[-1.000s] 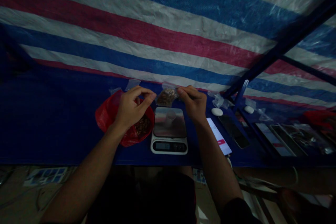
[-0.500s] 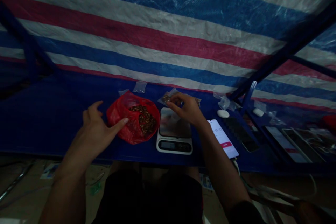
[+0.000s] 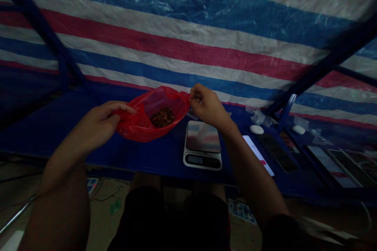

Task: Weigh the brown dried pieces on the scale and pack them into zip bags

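A red plastic bag (image 3: 138, 131) is stretched wide between my two hands above the blue table. Inside lie many small brown pieces (image 3: 163, 117), perhaps seeds or nuts; their kind is too small to make out. My left hand (image 3: 103, 121) is closed on the bag's left rim, thumb beneath and fingers on top. At the right rim, my right hand (image 3: 207, 104) pinches the plastic. Just below that hand stands a white digital scale (image 3: 203, 145) with a bare metal plate and a small display. A clear packet (image 3: 192, 114) behind the scale is partly hidden.
Right of the scale lie a lit phone (image 3: 259, 156), a dark phone (image 3: 278, 153) and a white oval case (image 3: 256, 130). Clear plastic bags (image 3: 259, 117) sit near the blue frame post (image 3: 284, 115). More phones (image 3: 332, 166) rest farther right. A striped tarp (image 3: 188, 43) hangs behind.
My right hand has left the clear packet and taken the bag's right rim. My left hand has closed on the left rim. The bag is now pulled wider and raised.
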Action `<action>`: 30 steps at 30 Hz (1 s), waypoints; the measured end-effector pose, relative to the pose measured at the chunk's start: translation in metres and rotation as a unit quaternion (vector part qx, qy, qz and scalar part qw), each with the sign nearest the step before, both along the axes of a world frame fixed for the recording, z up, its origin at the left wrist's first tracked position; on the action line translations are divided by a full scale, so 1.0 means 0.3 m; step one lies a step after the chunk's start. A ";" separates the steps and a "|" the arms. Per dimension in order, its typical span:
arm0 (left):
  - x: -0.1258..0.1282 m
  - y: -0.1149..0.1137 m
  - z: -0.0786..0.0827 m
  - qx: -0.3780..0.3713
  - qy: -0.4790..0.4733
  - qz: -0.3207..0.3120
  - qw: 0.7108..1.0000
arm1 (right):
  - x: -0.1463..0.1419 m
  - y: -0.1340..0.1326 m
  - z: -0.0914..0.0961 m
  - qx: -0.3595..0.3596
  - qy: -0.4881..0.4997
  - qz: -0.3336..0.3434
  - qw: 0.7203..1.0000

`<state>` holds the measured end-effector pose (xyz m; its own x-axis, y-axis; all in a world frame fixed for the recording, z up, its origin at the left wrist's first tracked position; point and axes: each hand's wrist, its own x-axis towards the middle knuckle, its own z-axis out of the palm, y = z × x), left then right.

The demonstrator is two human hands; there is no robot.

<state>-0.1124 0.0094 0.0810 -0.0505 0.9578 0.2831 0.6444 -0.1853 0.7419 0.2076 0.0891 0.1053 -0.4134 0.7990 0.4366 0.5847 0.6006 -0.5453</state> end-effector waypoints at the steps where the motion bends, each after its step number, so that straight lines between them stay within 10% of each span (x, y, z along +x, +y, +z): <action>1: -0.011 0.003 -0.005 0.000 0.021 -0.001 1.000 | 0.006 -0.002 -0.001 -0.014 -0.013 0.005 1.000; 6: 0.009 -0.021 -0.031 -0.079 0.150 -0.029 0.985 | 0.002 -0.040 -0.035 -0.070 -0.180 0.022 0.981; 12: 0.154 -0.058 0.027 0.079 0.248 -0.032 0.965 | -0.099 -0.127 0.005 0.056 -0.102 0.059 0.991; 16: 0.235 0.018 -0.009 -0.045 0.241 -0.129 0.961 | -0.182 -0.113 -0.024 -0.065 -0.236 0.168 0.955; 23: 0.236 0.135 -0.113 -0.138 0.284 -0.144 0.938 | -0.273 0.003 -0.136 -0.120 -0.348 0.058 0.928; 30: 0.224 0.146 -0.113 -0.158 0.313 -0.140 0.926 | -0.292 0.051 -0.136 -0.139 -0.347 0.092 0.923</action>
